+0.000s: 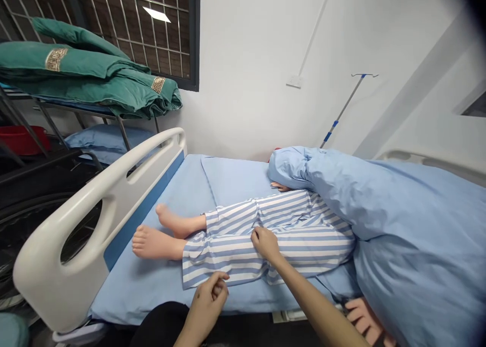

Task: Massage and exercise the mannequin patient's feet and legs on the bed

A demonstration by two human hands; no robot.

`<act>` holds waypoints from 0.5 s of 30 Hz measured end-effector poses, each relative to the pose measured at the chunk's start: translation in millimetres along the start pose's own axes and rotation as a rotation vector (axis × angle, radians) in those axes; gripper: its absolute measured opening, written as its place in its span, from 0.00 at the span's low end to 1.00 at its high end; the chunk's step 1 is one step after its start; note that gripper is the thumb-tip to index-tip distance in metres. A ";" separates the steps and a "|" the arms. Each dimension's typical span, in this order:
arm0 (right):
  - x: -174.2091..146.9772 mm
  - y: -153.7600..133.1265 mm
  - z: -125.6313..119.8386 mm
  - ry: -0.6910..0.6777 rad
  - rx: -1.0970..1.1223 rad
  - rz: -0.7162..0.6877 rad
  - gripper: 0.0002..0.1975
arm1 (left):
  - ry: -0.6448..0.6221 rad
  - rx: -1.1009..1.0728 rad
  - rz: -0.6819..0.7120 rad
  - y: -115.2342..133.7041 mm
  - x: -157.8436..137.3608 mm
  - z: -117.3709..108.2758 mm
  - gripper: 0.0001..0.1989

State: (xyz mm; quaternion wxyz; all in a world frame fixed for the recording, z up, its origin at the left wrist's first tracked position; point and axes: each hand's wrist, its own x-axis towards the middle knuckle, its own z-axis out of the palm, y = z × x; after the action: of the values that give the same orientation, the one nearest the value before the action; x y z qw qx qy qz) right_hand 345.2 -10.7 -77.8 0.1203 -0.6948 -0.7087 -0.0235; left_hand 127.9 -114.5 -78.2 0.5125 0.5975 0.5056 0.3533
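Note:
A manikin lies on the bed, its bare feet [159,243] toward the footboard. Blue-and-white striped trousers [311,241] cover its legs. My right hand [266,243] rests at the knee of the nearer leg, fingers closed on the trouser cloth; the fingertips are hidden. Beside the lower trouser leg, near the mattress edge, my left hand [210,299] is loosely curled with fingers partly apart, and nothing shows in it. A bulky blue quilt [410,220] hides the manikin's upper body. One manikin hand [366,319] hangs out below the quilt at the near side.
The cream footboard [91,200] rises at the left, with a dark wheelchair [34,200] beyond it. Green folded bedding [98,79] lies on a metal-framed bed under the barred window. An IV pole [343,109] stands by the wall. Blue sheet [235,177] covers the mattress.

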 end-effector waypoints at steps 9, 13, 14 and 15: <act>-1.8 -1.5 2.6 0.063 -0.017 -0.031 0.11 | 0.191 0.282 0.203 35.8 82.4 -10.7 0.17; -2.2 -0.2 5.1 0.081 0.000 -0.037 0.10 | 0.295 0.332 0.238 18.9 111.1 -4.4 0.19; -2.2 0.2 5.9 0.084 0.003 -0.037 0.10 | 0.338 0.359 0.250 13.2 115.1 -3.6 0.21; -2.0 0.6 6.6 0.087 0.006 -0.037 0.10 | 0.371 0.395 0.261 7.9 117.9 -3.3 0.22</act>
State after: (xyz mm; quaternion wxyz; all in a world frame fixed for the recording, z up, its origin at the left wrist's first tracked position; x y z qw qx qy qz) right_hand 344.9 -11.3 -84.7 0.1524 -0.6798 -0.7154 -0.0538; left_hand 154.9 0.6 -81.0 0.2354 0.6708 0.5685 0.4140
